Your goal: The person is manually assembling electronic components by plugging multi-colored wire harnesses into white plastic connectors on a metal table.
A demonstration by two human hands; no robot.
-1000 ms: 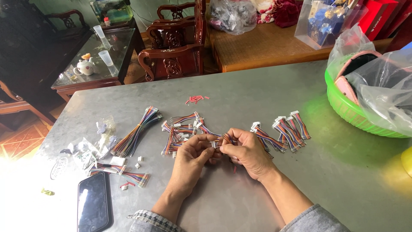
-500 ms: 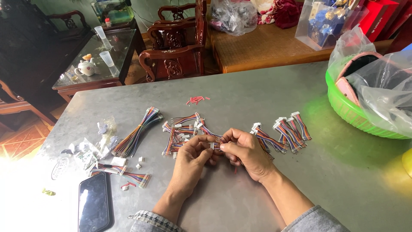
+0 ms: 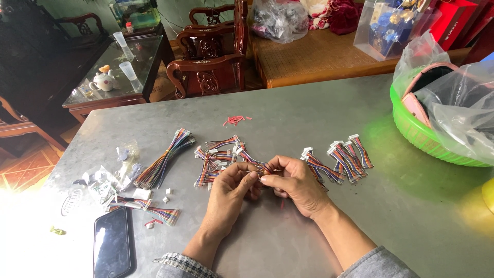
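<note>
I see my left hand [image 3: 230, 191] and right hand [image 3: 294, 181] meeting at table centre, fingertips of both pinching one small multicoloured wire lead [image 3: 261, 174]. At two o'clock, a green basket [image 3: 411, 128] holds a clear plastic bag [image 3: 458, 110] of pink-edged items. At nine o'clock lie small clear packets [image 3: 105, 177].

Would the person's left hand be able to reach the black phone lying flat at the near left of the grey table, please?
Probably yes: the left hand is busy pinching a small wire piece with the right hand, but only bare grey table lies between it and the black phone.
</note>
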